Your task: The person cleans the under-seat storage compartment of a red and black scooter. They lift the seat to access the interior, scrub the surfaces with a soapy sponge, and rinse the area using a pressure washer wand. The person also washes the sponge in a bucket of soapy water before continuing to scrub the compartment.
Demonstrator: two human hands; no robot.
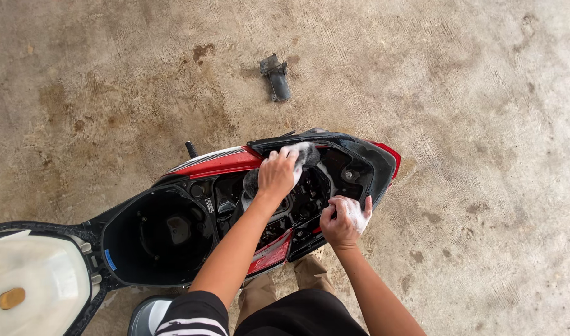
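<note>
Both hands' fingers closed: left hand [277, 174] gripping soapy mitt [302, 155], right hand [344, 221] on scooter's rear edge [378, 163].

Single head-worn camera, looking almost straight down from standing height. Scooter [254, 205] tail section in centre frame, within arm's reach; concrete floor [459, 93] fills rest. Wearer's forearms enter from bottom edge. No second view.

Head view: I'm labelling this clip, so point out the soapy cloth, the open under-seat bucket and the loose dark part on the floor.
soapy cloth [303, 155], head view, on its foamy top beside the left hand.
under-seat bucket [163, 233], head view, on its black inner floor.
loose dark part [277, 77], head view, on its middle.
</note>
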